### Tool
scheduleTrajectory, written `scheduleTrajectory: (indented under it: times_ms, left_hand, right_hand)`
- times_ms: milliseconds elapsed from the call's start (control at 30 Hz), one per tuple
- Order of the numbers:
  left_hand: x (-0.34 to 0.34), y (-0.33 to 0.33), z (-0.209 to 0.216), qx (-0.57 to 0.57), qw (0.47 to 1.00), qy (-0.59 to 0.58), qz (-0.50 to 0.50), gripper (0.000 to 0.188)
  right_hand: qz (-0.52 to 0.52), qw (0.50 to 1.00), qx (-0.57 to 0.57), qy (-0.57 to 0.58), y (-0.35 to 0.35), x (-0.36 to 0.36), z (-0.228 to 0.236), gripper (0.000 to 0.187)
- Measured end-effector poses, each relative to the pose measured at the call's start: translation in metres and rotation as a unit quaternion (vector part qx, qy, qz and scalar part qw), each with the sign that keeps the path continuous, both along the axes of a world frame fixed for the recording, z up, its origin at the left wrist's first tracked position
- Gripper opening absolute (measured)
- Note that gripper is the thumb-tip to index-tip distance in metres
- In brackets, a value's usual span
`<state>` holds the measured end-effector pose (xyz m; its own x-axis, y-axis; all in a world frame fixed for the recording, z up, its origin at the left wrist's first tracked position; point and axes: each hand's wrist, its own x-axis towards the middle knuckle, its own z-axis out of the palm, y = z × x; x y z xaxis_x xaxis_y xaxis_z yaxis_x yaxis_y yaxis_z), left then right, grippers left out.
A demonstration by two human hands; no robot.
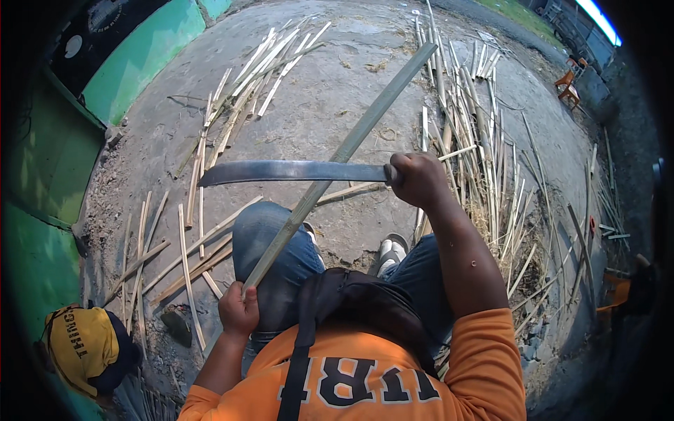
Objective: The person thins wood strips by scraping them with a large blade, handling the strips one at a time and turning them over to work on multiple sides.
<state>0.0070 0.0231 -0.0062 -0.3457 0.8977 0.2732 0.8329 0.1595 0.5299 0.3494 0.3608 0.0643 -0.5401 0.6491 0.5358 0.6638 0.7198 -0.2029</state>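
My right hand is closed round the handle of a machete, whose long grey blade points left. The blade lies across a long bamboo strip in this view; whether the two touch I cannot tell. My left hand grips the near end of the strip beside my left knee. From there the strip slants up and away to the far right, passing over my jeans-covered left leg.
Split bamboo strips lie heaped on the right, with more strips at the far left and near my left side. A yellow and dark cloth item sits at lower left by a green wall. Orange chairs stand far right.
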Motion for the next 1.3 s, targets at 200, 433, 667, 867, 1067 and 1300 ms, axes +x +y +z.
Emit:
scheduleTrajectory:
  times_ms: [200, 433, 667, 867, 1067, 1300]
  left_hand:
    - [0.002, 0.005, 0.004, -0.03, 0.999, -0.009, 0.019, 0.053]
    - [0.002, 0.004, 0.004, -0.007, 1.0, -0.025, 0.011, 0.052]
    - [0.0, 0.005, 0.0, -0.017, 1.0, -0.022, 0.013, 0.052]
    - [-0.006, 0.002, 0.002, 0.004, 0.999, -0.029, -0.017, 0.054]
    - [-0.003, 0.004, 0.009, -0.023, 1.0, -0.007, 0.008, 0.056]
    - [-0.011, -0.001, -0.001, -0.029, 0.999, -0.04, 0.002, 0.054]
  right_hand:
    - [-0.038, 0.999, -0.022, -0.027, 0.006, 0.0, -0.009, 0.019]
    - [-0.02, 1.0, -0.01, 0.013, 0.004, -0.002, 0.0, 0.022]
    - [-0.055, 0.998, -0.039, 0.023, -0.003, 0.002, 0.006, 0.029]
    - [0.045, 0.995, 0.06, -0.069, -0.009, -0.015, 0.001, 0.015]
    - [-0.093, 0.994, -0.051, 0.024, 0.009, 0.015, 0.008, 0.03]
    - [0.089, 0.996, 0.024, -0.003, -0.021, -0.019, 0.017, 0.019]
